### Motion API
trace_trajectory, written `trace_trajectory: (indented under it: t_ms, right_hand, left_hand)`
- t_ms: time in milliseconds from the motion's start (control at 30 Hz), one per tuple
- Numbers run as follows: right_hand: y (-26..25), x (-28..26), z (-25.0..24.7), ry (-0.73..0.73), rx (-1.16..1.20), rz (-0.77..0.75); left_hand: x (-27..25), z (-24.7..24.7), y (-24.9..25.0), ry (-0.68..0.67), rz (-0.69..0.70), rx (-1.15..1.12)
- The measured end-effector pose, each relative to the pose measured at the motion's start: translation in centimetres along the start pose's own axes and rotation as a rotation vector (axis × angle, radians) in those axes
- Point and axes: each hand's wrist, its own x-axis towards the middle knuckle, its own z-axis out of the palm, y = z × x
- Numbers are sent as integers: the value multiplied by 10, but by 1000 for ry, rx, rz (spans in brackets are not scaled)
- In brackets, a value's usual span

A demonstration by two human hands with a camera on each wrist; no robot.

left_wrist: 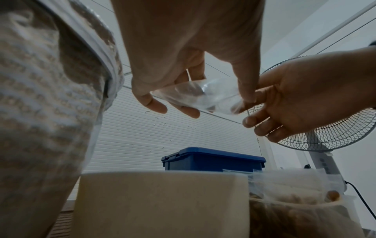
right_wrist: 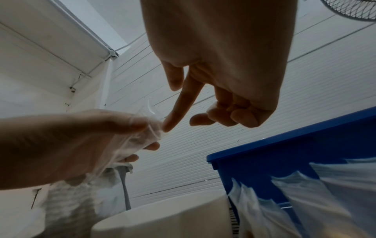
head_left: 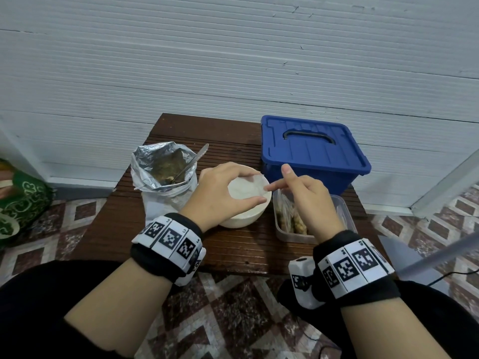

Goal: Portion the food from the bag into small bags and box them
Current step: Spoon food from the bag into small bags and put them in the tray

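Table point(head_left: 233, 250): bag point(head_left: 166, 185), bowl point(head_left: 246, 216), boxes point(head_left: 313, 154)
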Motion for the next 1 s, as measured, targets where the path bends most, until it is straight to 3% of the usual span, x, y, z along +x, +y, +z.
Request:
trace_trajectory:
  t_ms: [333,533,800,1000]
  right_hand:
    - [1,2,2,104,95,-37]
    - [-10,6,18,60,147,-100]
    - [-52,27,75,-122,115,-132]
    - [-61,40,111,-55,34,-188]
  left_hand:
    - [2,-10,12,37,21,-45]
    - [8,-45,34,185,6,-156]
    - [7,-119,22,428,-183,-182]
    - [-11,-151,-13,396,-349,-229]
